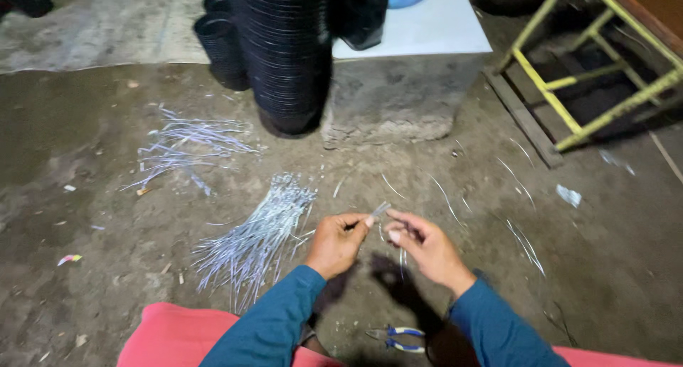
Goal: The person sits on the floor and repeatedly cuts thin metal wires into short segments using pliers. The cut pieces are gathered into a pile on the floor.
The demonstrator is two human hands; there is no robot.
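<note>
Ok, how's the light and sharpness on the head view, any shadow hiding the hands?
Head view: light comes from the front, bright on the wire bundle, dark at the corners. The left hand and right hand are lit and sharp; their shadow falls toward the person, partly dimming the pliers. The wire piece they pinch looks slightly blurred.

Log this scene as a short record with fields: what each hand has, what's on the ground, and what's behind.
Left hand: left hand pinches one end of a short wire piece
Right hand: right hand fingers at the same wire piece, thin wire hanging below
Ground near left: bundle of cut wires, second wire pile farther off
Ground near right: loose wire strands
Below hands: blue-handled pliers lying on the dirt
Behind: stacked black pots, concrete block, yellow metal frame
</note>
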